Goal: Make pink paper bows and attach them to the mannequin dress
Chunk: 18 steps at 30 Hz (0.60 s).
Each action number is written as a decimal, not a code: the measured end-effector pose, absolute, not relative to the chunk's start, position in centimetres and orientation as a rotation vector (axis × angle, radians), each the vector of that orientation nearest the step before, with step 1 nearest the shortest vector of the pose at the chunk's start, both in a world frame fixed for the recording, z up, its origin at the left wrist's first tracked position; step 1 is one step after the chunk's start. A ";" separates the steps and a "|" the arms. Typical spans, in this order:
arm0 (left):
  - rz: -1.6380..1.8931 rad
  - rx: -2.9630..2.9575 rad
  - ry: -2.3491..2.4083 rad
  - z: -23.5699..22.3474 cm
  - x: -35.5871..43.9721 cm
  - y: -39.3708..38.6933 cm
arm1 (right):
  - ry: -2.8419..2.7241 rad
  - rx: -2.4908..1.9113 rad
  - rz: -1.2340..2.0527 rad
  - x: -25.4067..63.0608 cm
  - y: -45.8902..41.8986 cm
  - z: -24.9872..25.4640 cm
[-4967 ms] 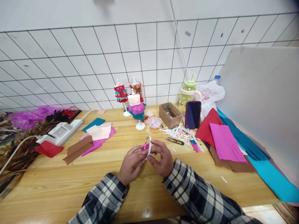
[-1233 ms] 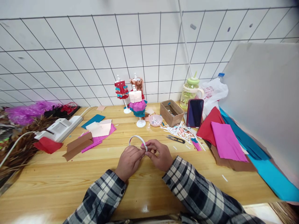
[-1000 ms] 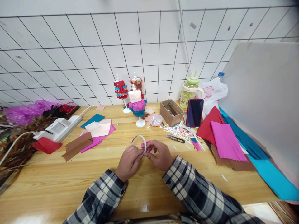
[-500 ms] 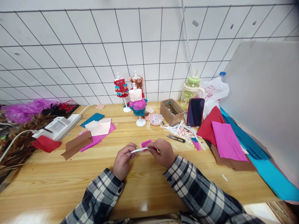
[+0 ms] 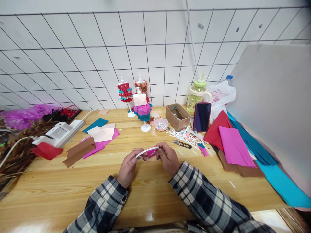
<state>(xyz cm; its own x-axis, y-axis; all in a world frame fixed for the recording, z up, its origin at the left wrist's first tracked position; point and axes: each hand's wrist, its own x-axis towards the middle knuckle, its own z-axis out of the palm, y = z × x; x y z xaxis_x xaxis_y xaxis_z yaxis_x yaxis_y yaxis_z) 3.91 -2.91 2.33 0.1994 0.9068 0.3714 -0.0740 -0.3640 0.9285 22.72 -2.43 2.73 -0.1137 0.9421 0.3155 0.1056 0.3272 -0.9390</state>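
Note:
Both my hands are closed on a thin white ring-shaped band [image 5: 147,150], seen almost edge-on just above the wooden table [image 5: 73,187]. My left hand [image 5: 128,166] pinches its left end and my right hand [image 5: 168,157] grips its right end. A small pink paper piece [image 5: 151,153] sits under the band between my fingers. Both sleeves are dark plaid.
Small black snips [image 5: 182,144] lie beside white paper scraps [image 5: 187,134]. Behind stand dressed mini mannequins [image 5: 142,108], a pink bowl [image 5: 161,124], a cardboard box [image 5: 177,116], a phone [image 5: 201,116] and a green bottle [image 5: 197,94]. Coloured paper sheets [image 5: 233,145] lie right, a power strip [image 5: 59,132] and feathers left.
The band, upright as a loop a second ago, now lies nearly flat between my hands. My left hand has slid outward along it, and the pink piece has gone from above the band to below.

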 end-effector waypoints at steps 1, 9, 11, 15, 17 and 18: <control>1.328 1.575 0.826 2.3 3.9 -2.9 | -1.455 -0.982 1.023 22.6 -2.3 2.5; 1.375 1.816 1.127 2.3 3.6 -3.4 | -1.257 -0.803 1.389 21.5 -1.9 2.0; 1.420 1.931 1.168 2.5 3.6 -3.4 | -1.335 -0.839 1.322 21.6 -2.0 2.2; 1.436 2.137 1.227 2.7 3.6 -3.2 | -1.516 -0.969 1.001 22.4 -2.3 2.8; 1.377 2.229 1.256 2.8 3.5 -3.2 | -1.643 -1.039 0.769 22.8 -2.5 3.2; 1.346 2.272 1.263 2.8 3.5 -3.1 | -1.699 -1.069 0.648 23.0 -2.6 3.4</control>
